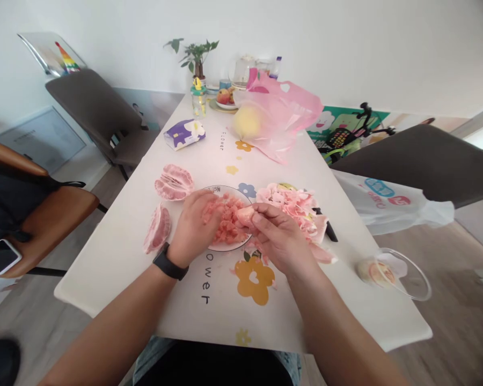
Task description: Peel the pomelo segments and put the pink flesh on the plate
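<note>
A white plate (221, 247) with a dark rim holds a heap of pink pomelo flesh pieces (227, 222). My left hand (197, 222), a black watch on its wrist, reaches over the plate's left side. Its thumb stands apart from the fingers, whose tips lie at the flesh. My right hand (279, 230) pinches a pomelo segment (246, 216) between thumb and fingers above the plate's right edge. Left of the plate lie two peeled pomelo portions, a larger chunk (174, 182) and a smaller wedge (158, 229). Pale pink membrane scraps (290, 201) are piled to the right.
A dark knife handle (330, 230) pokes out beside the scraps. Farther back are a tissue pack (184, 134), a pink plastic bag (282, 118) with a yellow round fruit, a lidded jar (198, 102) and a plant (199, 56). A clear container (386, 273) stands near the right edge.
</note>
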Available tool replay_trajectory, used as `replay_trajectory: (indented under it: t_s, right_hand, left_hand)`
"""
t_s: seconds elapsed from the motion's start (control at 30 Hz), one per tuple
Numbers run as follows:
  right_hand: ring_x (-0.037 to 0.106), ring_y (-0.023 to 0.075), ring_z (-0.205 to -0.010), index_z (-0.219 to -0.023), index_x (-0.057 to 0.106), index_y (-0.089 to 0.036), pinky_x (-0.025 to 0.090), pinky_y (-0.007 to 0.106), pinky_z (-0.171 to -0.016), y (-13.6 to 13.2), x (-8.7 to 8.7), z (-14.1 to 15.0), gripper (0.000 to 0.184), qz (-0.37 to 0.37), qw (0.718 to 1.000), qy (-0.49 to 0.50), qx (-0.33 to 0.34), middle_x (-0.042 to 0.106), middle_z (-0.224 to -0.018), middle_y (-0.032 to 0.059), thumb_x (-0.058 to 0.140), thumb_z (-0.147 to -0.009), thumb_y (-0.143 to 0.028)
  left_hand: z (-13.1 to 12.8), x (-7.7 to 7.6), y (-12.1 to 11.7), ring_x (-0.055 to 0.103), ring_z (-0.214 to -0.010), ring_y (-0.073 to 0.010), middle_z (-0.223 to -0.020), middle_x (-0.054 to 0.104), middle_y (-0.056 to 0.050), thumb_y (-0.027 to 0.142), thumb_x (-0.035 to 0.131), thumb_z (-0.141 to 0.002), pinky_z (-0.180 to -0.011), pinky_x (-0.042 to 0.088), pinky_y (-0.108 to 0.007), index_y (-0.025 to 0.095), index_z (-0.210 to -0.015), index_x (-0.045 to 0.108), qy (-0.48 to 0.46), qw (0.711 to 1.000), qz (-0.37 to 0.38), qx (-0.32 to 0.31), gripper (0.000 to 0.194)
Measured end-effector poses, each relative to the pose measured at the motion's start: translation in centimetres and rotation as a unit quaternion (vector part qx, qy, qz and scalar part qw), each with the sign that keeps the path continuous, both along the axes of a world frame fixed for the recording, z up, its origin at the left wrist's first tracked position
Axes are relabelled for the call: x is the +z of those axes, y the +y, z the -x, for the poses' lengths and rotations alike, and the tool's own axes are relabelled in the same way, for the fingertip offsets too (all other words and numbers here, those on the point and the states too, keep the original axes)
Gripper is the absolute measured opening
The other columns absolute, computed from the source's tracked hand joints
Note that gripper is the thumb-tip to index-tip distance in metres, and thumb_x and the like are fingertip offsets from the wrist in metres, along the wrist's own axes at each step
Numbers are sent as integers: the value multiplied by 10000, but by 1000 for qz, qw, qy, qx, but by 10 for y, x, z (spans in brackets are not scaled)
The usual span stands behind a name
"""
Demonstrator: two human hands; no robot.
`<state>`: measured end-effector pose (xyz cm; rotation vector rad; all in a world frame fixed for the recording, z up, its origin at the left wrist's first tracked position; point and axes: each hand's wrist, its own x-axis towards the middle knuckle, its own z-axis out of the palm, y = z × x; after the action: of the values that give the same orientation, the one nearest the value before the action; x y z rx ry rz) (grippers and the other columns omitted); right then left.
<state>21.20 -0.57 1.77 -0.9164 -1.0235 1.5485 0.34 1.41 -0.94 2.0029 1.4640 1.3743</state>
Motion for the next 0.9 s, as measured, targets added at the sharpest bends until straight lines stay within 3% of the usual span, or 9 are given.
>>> replay_trajectory:
  t_s: [0.07,0.17,0.3,0.43,0.5,0.6,0.77,0.9]
  right_hand:
    - [772,205,-1002,-1078,789,-291,634,391,-938,-1,-2,0,222,-44,998,-42,5,807,-1033,9,816,-910,-433]
    - [777,212,-1003,-1081,794,-295,643,407,-928,-2,-1,1,206,-91,990,-107,-1,822,-1063,23,777,-944,-448]
    - [788,211,-942,-1122,753,-287,667,395,-841,-4,3,3,268,-85,986,-144,-4,821,-1072,31,807,-910,-442]
    - [788,202,-866,-1099,748,-258,667,377,-799,-5,4,5,267,-72,981,-178,12,813,-1018,40,806,-898,-425]
    - [784,204,-857,-1079,751,-248,667,381,-795,-4,4,5,267,-64,981,-184,7,805,-981,35,804,-898,-436]
    - [769,200,-866,-1051,756,-242,663,383,-805,-2,1,3,257,-52,986,-158,-1,783,-934,20,799,-910,-452]
    - [775,201,-917,-1025,749,-247,652,395,-862,1,-6,4,224,-22,999,-19,34,782,-981,12,799,-926,-441]
    - [752,192,-782,-1050,717,-248,626,328,-648,1,-7,7,322,38,999,-30,-1,775,-932,13,825,-874,-495]
  left_hand:
    - [-4,9,-7,685,-1183,-266,-1227,743,-114,328,665,-992,-1073,538,-464,217,-1179,709,-68,992,23,-100,222]
    - [-7,18,-14,697,-1136,-256,-1181,780,-99,334,652,-1008,-1046,528,-453,241,-1180,735,-138,966,60,-209,212]
    - [-9,24,-16,687,-1066,-261,-1119,783,-98,355,746,-949,-991,520,-435,244,-1109,777,-178,958,100,-203,198]
    - [-10,26,-16,646,-904,-231,-914,748,-68,362,803,-904,-896,525,-401,231,-928,796,-184,959,119,-181,133]
    - [-10,25,-16,647,-878,-219,-906,745,-62,382,803,-907,-859,542,-380,229,-925,797,-225,945,154,-183,155]
    - [-10,21,-16,682,-862,-187,-947,752,-46,417,799,-917,-827,580,-343,227,-970,792,-332,891,230,-207,198]
    - [-11,14,-15,720,-910,-157,-966,740,-29,371,826,-906,-894,607,-317,208,-983,779,-449,813,296,-223,187]
    - [-16,16,-15,751,-877,-188,-955,761,-51,355,812,-907,-859,635,-367,195,-1013,759,-516,743,350,-242,199]
